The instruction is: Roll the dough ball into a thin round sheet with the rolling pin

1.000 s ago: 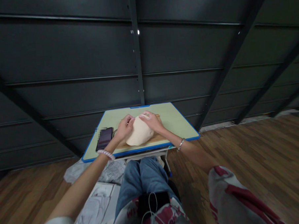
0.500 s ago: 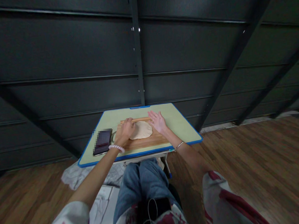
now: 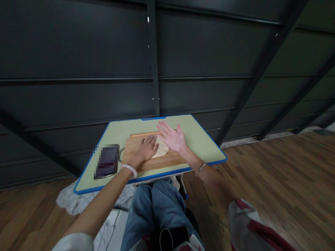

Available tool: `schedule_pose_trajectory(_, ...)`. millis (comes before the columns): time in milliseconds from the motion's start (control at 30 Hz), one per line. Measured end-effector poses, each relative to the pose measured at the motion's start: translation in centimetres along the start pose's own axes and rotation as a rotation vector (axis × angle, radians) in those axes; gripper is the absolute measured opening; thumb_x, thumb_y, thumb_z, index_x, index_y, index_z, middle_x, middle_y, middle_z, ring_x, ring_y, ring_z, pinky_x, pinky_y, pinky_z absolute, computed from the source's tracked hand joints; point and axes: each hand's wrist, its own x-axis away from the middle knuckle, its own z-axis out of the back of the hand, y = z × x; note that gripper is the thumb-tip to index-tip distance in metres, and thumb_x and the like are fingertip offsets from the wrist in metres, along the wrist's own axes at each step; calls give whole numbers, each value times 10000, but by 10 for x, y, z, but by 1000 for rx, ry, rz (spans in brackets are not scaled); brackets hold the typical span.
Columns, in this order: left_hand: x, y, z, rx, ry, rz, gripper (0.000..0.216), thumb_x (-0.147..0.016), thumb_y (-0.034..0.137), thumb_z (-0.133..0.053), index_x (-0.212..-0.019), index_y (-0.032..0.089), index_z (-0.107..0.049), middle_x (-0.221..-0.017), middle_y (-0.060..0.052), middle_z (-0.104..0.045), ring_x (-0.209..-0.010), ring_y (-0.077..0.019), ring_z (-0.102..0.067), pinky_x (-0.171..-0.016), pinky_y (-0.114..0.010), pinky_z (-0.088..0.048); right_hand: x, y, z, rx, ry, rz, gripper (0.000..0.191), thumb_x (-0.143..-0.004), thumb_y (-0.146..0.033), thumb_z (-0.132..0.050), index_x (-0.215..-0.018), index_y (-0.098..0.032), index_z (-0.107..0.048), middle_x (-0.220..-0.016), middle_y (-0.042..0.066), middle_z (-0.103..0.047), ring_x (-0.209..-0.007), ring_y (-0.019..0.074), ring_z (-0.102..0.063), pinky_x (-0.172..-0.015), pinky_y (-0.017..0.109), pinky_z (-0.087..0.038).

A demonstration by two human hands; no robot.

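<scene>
A flat, pale round of dough (image 3: 162, 148) lies on a wooden board (image 3: 158, 163). My left hand (image 3: 147, 147) rests over the dough's left part, palm down with the fingers stretched out. Just right of it, my right hand (image 3: 173, 137) is held palm up with its fingers spread and nothing in it, covering the dough's upper right edge. Along the board's far edge lies a wooden rolling pin (image 3: 140, 135); its right part is hidden behind my hands.
The board is on a small pale green table (image 3: 204, 146) with a blue rim. A phone (image 3: 107, 161) lies at the left of the tabletop. Behind the table rises a dark panelled wall (image 3: 205, 94). My knees (image 3: 159, 196) are under the near edge.
My left hand has let go of the rolling pin and moved down onto the dough. My right hand has turned further palm up and lies closer to the left hand.
</scene>
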Motion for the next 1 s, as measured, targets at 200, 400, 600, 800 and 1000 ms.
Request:
schedule_pose_trajectory(200,2,0,-2,-68,-22,-23,598,-900,433,-316,-1404,114,-364,-1486,-168,-318,-1389,-276,-254,-1130,-475,-119,-34,21,23,29,235,-98,265,-867,-268,-356,-1070,-225,-521,-1217,72,-617,-1066,172,-594,-698,266,-537)
schedule_pose_trajectory(400,4,-1,-1,-87,-29,-24,621,-902,475,-318,-1424,139,-331,-1500,-145,-299,-1395,-265,-242,-1136,-454,-122,-82,28,45,334,242,-100,350,-785,-137,-402,-1114,-245,-453,-1011,44,-672,-780,149,-653,-680,301,-541)
schedule_pose_trajectory(600,7,11,10,-197,-82,-16,600,-927,442,-271,-1438,127,-288,-1513,-123,-278,-1400,-232,-231,-1143,-433,-133,-116,45,59,850,44,17,284,-694,-72,-499,-929,-177,-621,-1054,69,-664,-1005,156,-599,-989,350,-414)
schedule_pose_trajectory(800,8,14,13,-200,-91,3,604,-926,457,-275,-1436,134,-287,-1516,-126,-268,-1402,-249,-224,-1138,-456,-151,-115,55,70,1366,-279,-36,240,-803,-202,-570,-1006,-126,-672,-1084,116,-679,-975,192,-618,-904,323,-454)
schedule_pose_trajectory(1000,7,9,8,-181,-1,-32,546,-923,418,-327,-1389,135,-366,-1482,-127,-346,-1376,-231,-289,-1127,-438,-194,-120,46,64,1602,-383,-86,287,-813,-243,-589,-1043,-90,-666,-1023,106,-698,-857,154,-618,-772,236,-450)
